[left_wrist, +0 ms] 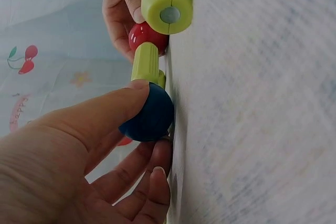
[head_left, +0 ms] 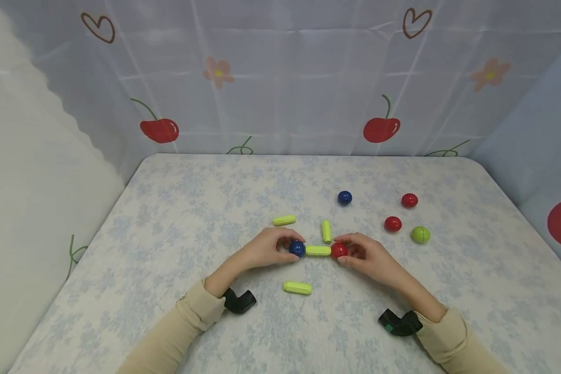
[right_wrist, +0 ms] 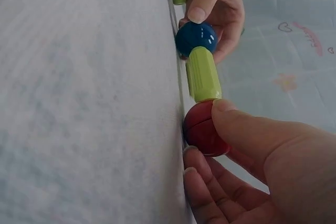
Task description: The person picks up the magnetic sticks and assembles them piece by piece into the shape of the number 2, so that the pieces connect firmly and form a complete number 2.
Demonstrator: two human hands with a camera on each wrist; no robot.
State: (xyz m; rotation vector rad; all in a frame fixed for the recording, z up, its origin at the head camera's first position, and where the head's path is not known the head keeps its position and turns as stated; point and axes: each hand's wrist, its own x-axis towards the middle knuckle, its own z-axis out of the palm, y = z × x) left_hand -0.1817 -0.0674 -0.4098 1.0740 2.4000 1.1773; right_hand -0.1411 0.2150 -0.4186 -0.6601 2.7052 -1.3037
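Note:
Near the middle of the table, a blue ball, a yellow-green ridged rod and a red ball lie in one line, touching end to end. My left hand pinches the blue ball between thumb and fingers. On the other end, my right hand grips the red ball the same way. In the left wrist view, the thumb presses the blue ball beside the rod. The right wrist view shows the red ball against the rod's near end.
Loose rods lie around the hands: one in front, one behind left, one just behind the joined row. Farther back are another blue ball, two red balls and a green ball. A printed curtain hangs behind the table.

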